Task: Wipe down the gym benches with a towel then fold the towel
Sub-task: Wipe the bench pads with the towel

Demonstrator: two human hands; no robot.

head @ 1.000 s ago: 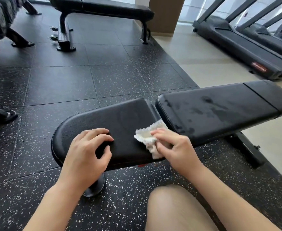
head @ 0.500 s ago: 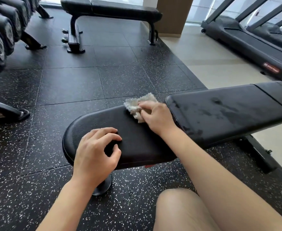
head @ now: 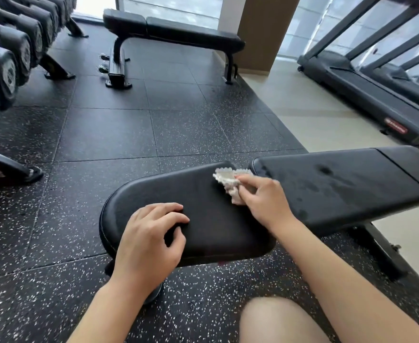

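1. The near bench [head: 347,191] stands across the lower part of the view, on the black speckled floor [head: 109,134]. It has a rounded seat pad [head: 203,219] on the left and a long back pad [head: 332,184] on the right, with a narrow gap between them.
2. The right hand [head: 263,199] holds a small white towel [head: 228,180], bunched up. The fingers curl round it and press it on the far right corner of the seat pad, just beside the gap.
3. A part of the towel sticks out beyond the fingers, toward the far edge of the pad. Its edge looks wavy.
4. The left hand [head: 149,241] rests on the near left part of the seat pad. Its fingers are bent, the tips touch the pad, and it holds nothing.
5. The back pad shows darker spots and streaks on its surface.
6. A bare knee [head: 277,320] of the person shows at the bottom edge.
7. A second bench [head: 173,33] stands farther away, near the window.
8. A row of dumbbells [head: 7,63] on a rack fills the upper left corner.
9. Treadmills [head: 376,95] stand at the upper right, on a lighter floor.
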